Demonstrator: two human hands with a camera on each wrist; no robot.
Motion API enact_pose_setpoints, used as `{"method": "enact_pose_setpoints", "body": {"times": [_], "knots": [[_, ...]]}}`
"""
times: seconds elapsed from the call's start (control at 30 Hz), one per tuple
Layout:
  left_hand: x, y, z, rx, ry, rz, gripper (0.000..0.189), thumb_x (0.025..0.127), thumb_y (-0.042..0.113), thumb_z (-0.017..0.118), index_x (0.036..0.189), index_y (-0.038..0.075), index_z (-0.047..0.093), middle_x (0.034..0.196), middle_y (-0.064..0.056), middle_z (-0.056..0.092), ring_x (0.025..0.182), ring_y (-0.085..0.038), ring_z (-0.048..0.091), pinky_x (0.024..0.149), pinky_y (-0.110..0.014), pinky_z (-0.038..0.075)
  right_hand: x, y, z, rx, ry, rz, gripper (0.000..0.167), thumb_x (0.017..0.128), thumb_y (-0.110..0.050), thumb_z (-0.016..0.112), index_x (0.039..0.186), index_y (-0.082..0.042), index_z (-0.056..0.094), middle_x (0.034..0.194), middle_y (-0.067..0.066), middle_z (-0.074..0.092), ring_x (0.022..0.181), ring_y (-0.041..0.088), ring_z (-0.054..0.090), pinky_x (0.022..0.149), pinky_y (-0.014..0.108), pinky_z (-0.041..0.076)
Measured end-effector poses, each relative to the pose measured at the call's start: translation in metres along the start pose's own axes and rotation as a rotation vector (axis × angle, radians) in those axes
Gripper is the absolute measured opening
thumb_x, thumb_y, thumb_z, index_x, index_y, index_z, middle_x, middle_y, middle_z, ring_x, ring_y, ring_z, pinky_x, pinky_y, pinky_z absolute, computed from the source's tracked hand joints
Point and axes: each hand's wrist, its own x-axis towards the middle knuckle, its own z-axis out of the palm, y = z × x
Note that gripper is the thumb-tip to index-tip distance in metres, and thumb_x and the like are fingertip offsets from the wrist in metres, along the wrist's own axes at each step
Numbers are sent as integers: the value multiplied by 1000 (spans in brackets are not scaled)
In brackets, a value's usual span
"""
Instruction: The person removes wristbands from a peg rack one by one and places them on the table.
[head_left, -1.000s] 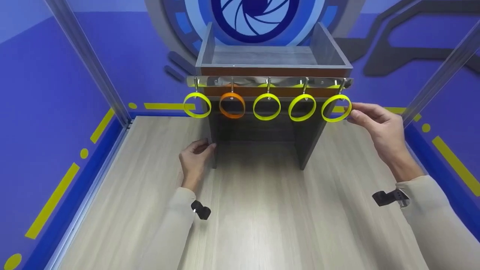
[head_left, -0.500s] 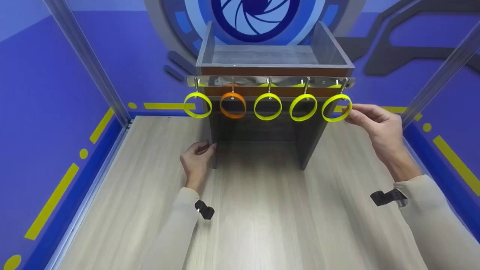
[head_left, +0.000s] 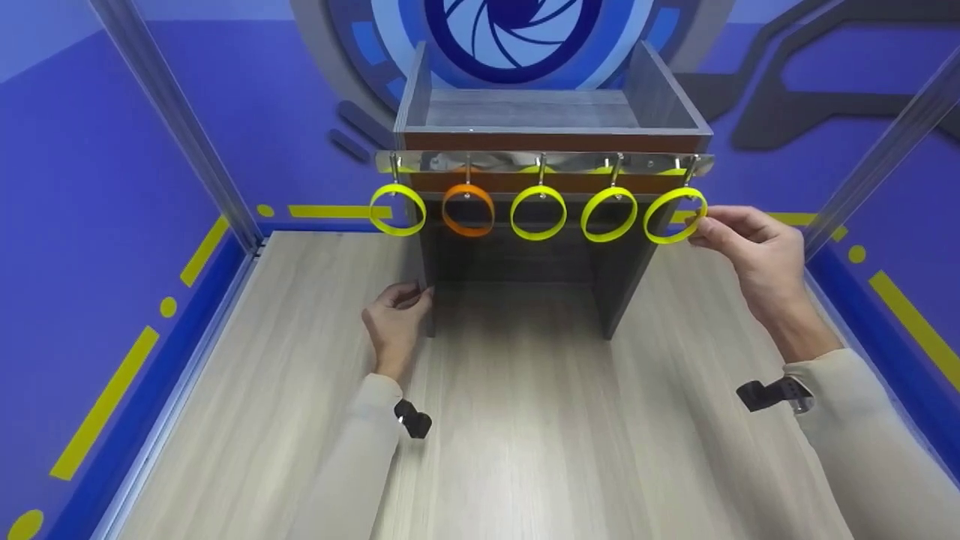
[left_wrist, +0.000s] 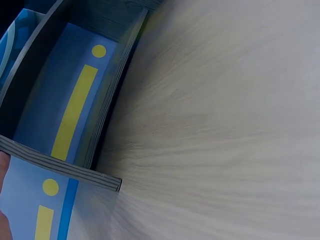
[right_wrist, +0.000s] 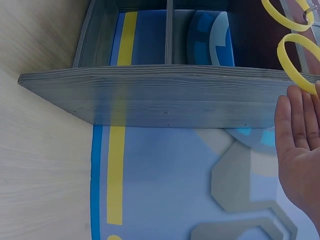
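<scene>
Little has changed over the last 1 s: the right hand (head_left: 771,262) has edged slightly left, its fingertips a touch further onto the rightmost yellow ring (head_left: 666,240). Its grip seems to pinch that ring's right side between thumb and fingers; the ring still hangs from its hook (head_left: 689,169) at the right end of the metal rail (head_left: 502,160), so I judge the handling to be at contact only. The left hand (head_left: 396,319) stays low at the left side panel (head_left: 428,255), fingers curled (whether that grip clasps the board or merely rests against it, I cannot tell). All 5 rings, including the orange ring (head_left: 471,234), are thin, smooth bands, probably plastic. The rail shines like polished steel; the shelf unit (head_left: 525,112) is grey, wood-grained board, straight-edged, on a pale, streaky desk (head_left: 517,450).
</scene>
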Motion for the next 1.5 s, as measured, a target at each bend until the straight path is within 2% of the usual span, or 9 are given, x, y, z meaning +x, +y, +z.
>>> {"method": "enact_pose_setpoints", "body": {"times": [0.27, 0.5, 0.73, 0.97, 1.2, 1.3, 1.5], "knots": [[-2, 1, 2, 33, 5, 15, 14, 81, 2, 89, 91, -1, 79, 90, -12, 79, 83, -30, 79, 71, -21, 62, 0, -9, 4, 179, 15, -29, 28, 94, 10, 73, 117, 23, 64, 106, 24, 77, 91, 30, 77, 88, 38, 62], [-3, 2, 3, 47, 13, 4, 14, 81, 2, 89, 91, 0, 79, 91, -12, 79, 84, -30, 79, 71, -23, 62, -1, -21, 4, 222, 32, -41, 26, 95, 12, 71, 118, 22, 64, 107, 23, 76, 91, 30, 77, 91, 35, 61], [-3, 2, 3, 46, 18, -2, 14, 80, 1, 88, 90, -1, 79, 90, -12, 79, 83, -28, 79, 71, -21, 62, -7, -27, 1, 327, 12, -58, 24, 95, 18, 65, 119, 24, 61, 107, 26, 75, 94, 33, 76, 92, 40, 60], [-4, 3, 2, 54, 28, -22, 14, 81, 2, 89, 90, -1, 79, 90, -12, 79, 83, -28, 79, 71, -22, 62, -18, -27, -7, 334, 16, -74, 24, 96, 20, 62, 119, 26, 60, 108, 27, 74, 96, 35, 76, 92, 42, 60], [-5, 5, 2, 48, 33, -55, 15, 80, 4, 90, 90, 1, 79, 91, -12, 79, 85, -27, 79, 71, -22, 62, -29, -17, -21, 352, 40, -60, 22, 95, 23, 62, 116, 25, 62, 106, 28, 74, 93, 34, 77, 89, 42, 61], [-5, 5, 3, 44, 40, -47, 15, 80, 4, 89, 90, 0, 79, 91, -12, 79, 84, -27, 79, 71, -22, 62, -35, -9, -26, 339, 66, -45, 22, 94, 22, 64, 116, 26, 62, 104, 27, 74, 91, 34, 77, 88, 42, 62], [-6, 6, 4, 41, 40, -44, 16, 80, 3, 89, 92, -1, 80, 92, -13, 79, 85, -32, 79, 71, -22, 62, -43, 13, -31, 234, 169, 23, 26, 94, 16, 69, 116, 27, 61, 102, 25, 75, 88, 32, 77, 87, 40, 63]]}}
